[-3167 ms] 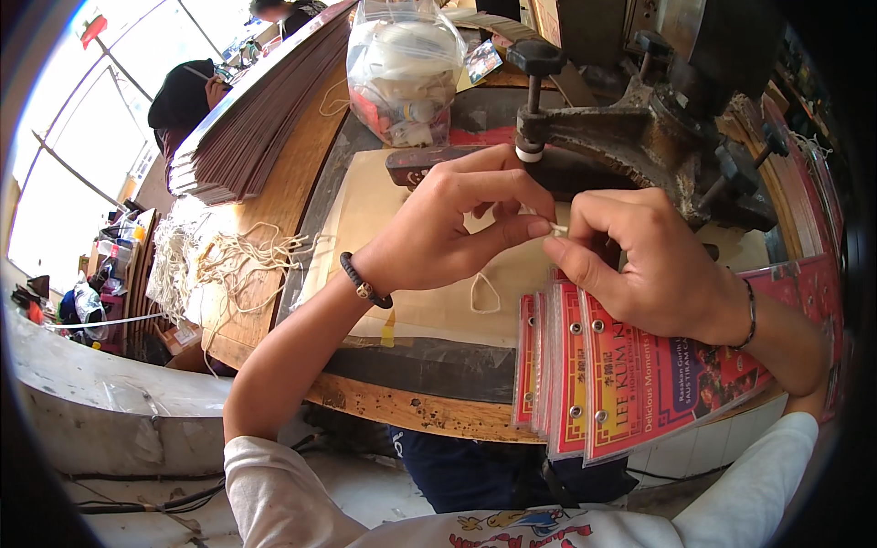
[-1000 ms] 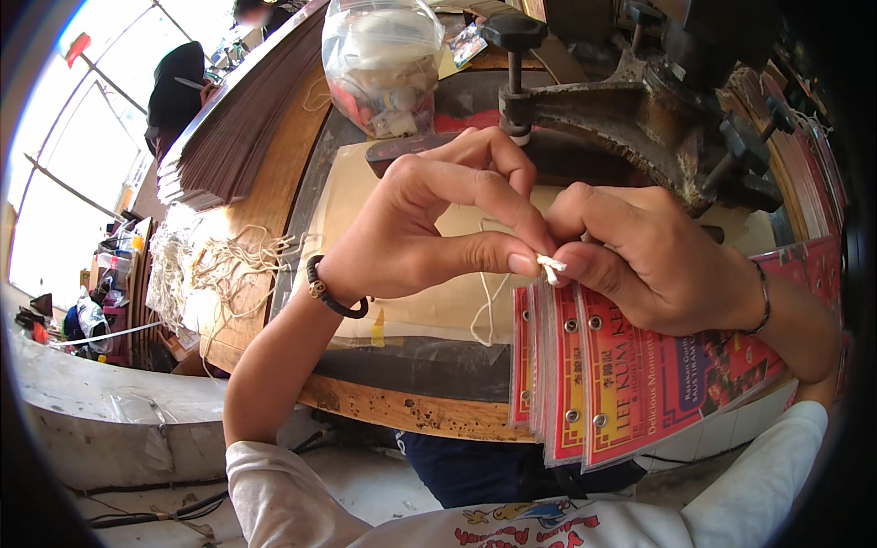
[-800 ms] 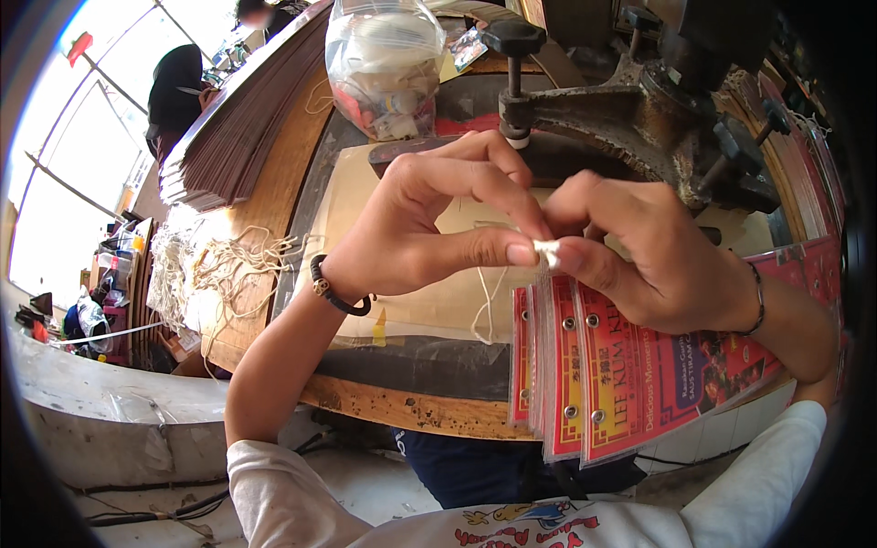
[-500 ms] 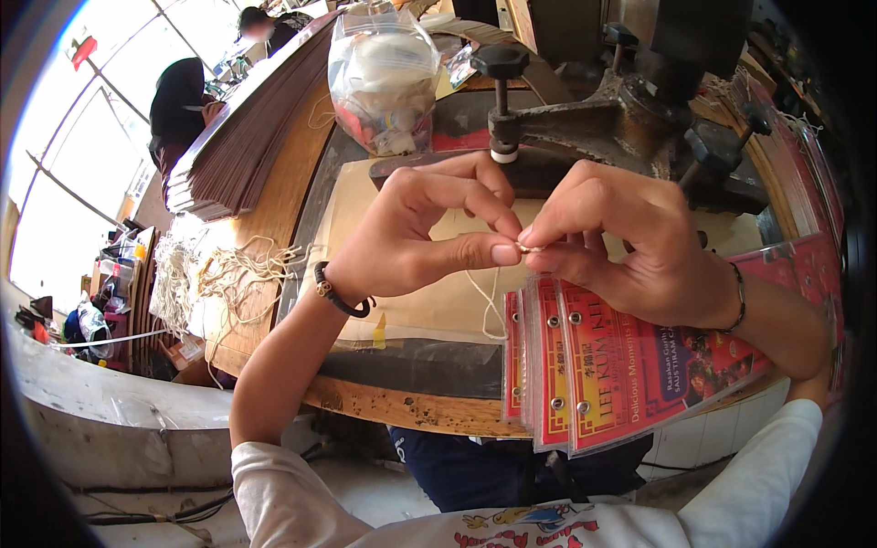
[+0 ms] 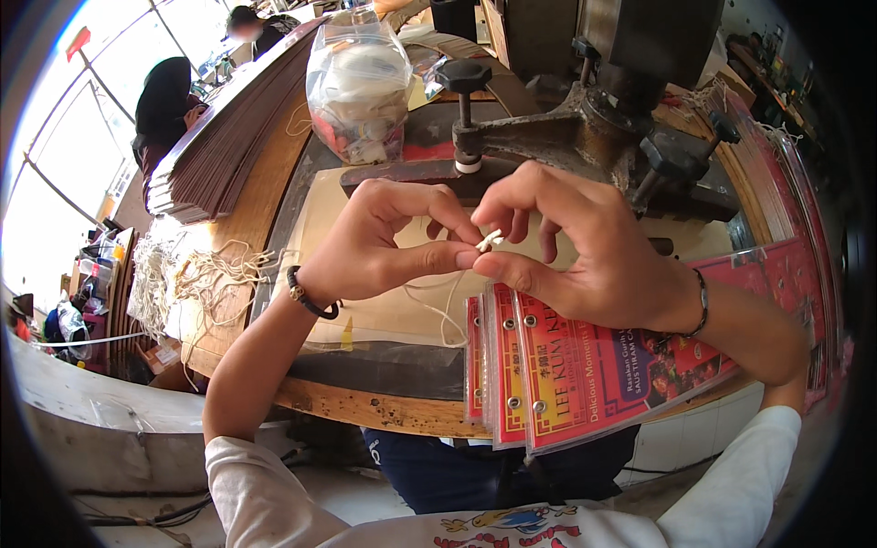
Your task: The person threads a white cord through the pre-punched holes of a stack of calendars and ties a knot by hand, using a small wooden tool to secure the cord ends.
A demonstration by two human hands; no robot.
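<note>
Cord, off-white, bunched into what looks like a small knot, held up over the table between both hands. Left hand: grip closed, thumb and forefinger pinching it. Right hand: thumb against the near side, forefinger curled just above; cannot tell whether that grip bears down. Main risk, as judged: the bunch slipping undone if the left pinch slackens, the hold being tiny and at the fingertips. Second: the slack loop snagging on a corner of the red-and-yellow cards just beside it, should the hands swing right. Surface: wooden rim, dark mat, brown paper over it; black metal press standing beyond the hands. Clear plastic bag of odds and ends at the far side; loose cords heaped at left, below a tall stack of sheets. Room: glaring window on the left, two other people near it, one in dark clothing; pale, scuffed ledge below, cables along its foot.
</note>
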